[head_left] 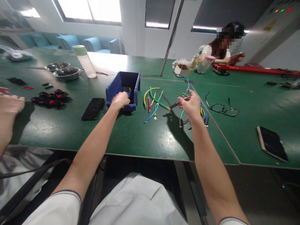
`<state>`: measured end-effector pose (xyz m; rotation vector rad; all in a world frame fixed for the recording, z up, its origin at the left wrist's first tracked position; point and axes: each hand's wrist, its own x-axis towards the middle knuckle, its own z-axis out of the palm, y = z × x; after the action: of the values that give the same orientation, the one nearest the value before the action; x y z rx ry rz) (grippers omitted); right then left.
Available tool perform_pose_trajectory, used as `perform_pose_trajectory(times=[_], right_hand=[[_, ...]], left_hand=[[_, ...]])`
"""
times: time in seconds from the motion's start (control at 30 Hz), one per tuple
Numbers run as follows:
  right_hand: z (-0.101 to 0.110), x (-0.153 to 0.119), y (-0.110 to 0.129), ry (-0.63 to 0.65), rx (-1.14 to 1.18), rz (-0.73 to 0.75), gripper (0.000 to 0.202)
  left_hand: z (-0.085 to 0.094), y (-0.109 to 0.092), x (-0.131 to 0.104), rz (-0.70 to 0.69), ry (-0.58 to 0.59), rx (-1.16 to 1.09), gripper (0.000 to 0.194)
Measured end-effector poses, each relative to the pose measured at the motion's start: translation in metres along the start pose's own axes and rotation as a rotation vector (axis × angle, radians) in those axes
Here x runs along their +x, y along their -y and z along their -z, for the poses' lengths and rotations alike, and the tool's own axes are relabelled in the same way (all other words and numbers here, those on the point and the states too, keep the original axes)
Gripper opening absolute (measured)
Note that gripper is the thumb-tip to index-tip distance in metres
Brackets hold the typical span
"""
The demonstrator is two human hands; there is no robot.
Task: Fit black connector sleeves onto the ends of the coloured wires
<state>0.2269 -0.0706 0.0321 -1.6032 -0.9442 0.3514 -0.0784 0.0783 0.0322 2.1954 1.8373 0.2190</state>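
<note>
- Head view: green table (136, 134) supports the work.
- Blue bin (114, 88) stands left of centre.
- Left hand (120, 99) reaches into the bin; fingertips hidden, grip cannot be told.
- Right hand (191, 104) pinches a blue cable (188, 84), which arcs above its fingertips.
- Loose cables (156, 101) lie between bin and right hand.

The head-worn camera looks forward and down across the green table (140, 140), left hand (120, 100) and right hand (192, 106) around mid-view (the wearer's white top (138, 200) nearest, windows (105, 11) far off).
</note>
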Motion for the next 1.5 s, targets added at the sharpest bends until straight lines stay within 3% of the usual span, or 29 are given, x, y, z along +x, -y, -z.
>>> perform_pose_trajectory(times=[0.2, 0.47, 0.63, 0.87, 1.07, 1.23, 1.5], right_hand=[[0.028, -0.005, -0.004, -0.023, -0.077, -0.085, 0.059], [0.052, -0.018, -0.020, -0.125, -0.078, -0.121, 0.059], [0.058, -0.024, -0.023, -0.152, 0.044, -0.161, 0.056], [0.060, -0.024, -0.027, -0.150, -0.013, -0.241, 0.055], [0.065, -0.024, -0.034, -0.195, -0.375, -0.198, 0.062], [0.062, -0.033, -0.017, -0.347, -0.822, -0.138, 0.076], [0.050, -0.051, 0.005, -0.412, -0.993, -0.094, 0.070]], left_hand=[[-0.002, 0.002, -0.003, -0.014, -0.080, -0.081, 0.028], [-0.003, -0.003, -0.023, -0.039, -0.354, -0.116, 0.021], [0.000, -0.005, -0.029, -0.069, -0.380, -0.140, 0.020], [0.004, -0.005, -0.034, -0.108, -0.424, -0.186, 0.015], [0.009, -0.008, -0.042, -0.137, -0.508, -0.274, 0.020], [0.011, -0.012, -0.046, -0.187, -0.530, -0.385, 0.028], [0.008, -0.013, -0.043, -0.240, -0.700, -0.520, 0.018]])
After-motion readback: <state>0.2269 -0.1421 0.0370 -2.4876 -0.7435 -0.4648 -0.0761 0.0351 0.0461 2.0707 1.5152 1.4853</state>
